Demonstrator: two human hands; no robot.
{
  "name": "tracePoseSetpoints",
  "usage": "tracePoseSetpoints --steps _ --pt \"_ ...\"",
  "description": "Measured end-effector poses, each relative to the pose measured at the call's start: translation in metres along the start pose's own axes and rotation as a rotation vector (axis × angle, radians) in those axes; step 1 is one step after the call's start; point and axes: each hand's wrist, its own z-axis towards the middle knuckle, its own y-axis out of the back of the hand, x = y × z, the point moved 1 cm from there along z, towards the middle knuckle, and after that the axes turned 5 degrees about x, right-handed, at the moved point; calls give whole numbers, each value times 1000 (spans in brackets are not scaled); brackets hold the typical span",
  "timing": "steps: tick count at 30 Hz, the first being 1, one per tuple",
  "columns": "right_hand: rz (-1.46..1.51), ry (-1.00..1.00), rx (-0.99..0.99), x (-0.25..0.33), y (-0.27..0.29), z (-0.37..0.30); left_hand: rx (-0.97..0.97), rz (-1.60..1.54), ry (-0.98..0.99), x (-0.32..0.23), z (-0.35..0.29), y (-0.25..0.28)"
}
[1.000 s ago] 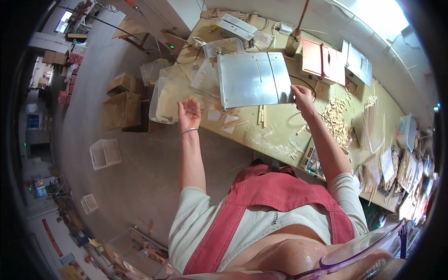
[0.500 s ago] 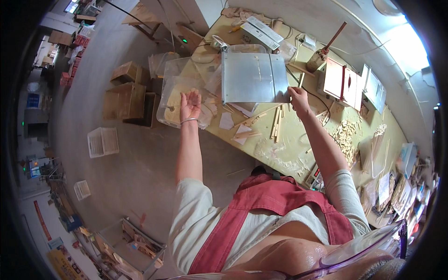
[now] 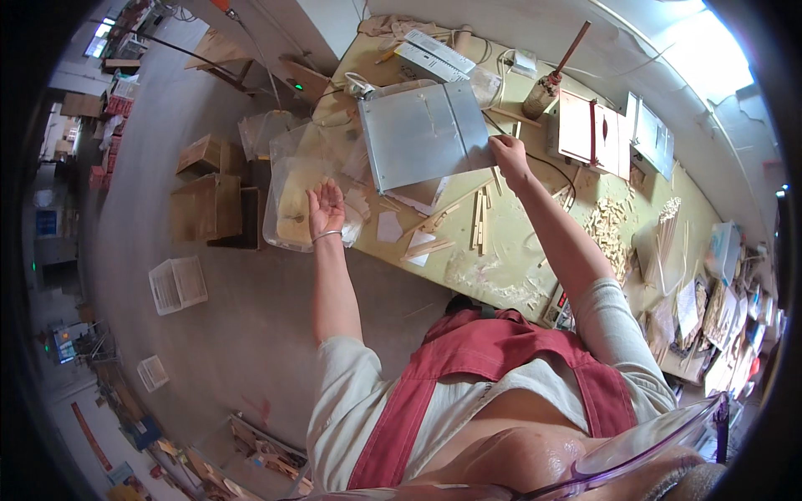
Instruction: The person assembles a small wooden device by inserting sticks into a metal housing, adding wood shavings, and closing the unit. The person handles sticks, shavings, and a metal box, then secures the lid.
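My right hand [image 3: 511,160] is closed on the right edge of a flat grey metal panel [image 3: 422,138], which lies over the far left part of the workbench. A thin slot-like line with pale specks shows on the panel's upper face. What lies beneath it is mostly hidden. On the left, my left hand [image 3: 327,209] is open, palm up and fingers spread, holding nothing. It hovers over or by the near side of a clear plastic bin [image 3: 274,204] with tan, sawdust-like material inside. Whether the hand touches the bin, I cannot tell.
Thin wooden strips [image 3: 479,219] lie on the yellowish workbench [image 3: 493,271]. Small wooden pieces [image 3: 608,230] are heaped at the right, near a white-topped box [image 3: 585,134] and a bottle with a stick [image 3: 541,96]. Cardboard boxes [image 3: 205,204] and a white crate [image 3: 178,284] stand on the floor.
The grey panel has turned slightly, its left end swinging toward me while my right hand keeps its edge. My left hand stays open near the bin. The whole view has shifted a little.
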Motion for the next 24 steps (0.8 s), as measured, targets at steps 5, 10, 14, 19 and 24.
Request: tracePoseSetpoints --steps 5,10,14,19,24 --pt "-47 -27 -1 -12 -3 4 21 -39 14 7 -8 -8" --pt "-24 -41 -9 -13 0 -1 -81 65 69 13 -18 -21" --pt "-27 -56 14 -7 4 -10 -127 98 159 9 -24 -26" --pt "13 -73 37 -12 11 -13 -202 120 181 15 -26 -34" --pt "209 -110 -97 -15 21 -29 -185 98 209 17 -26 -31"
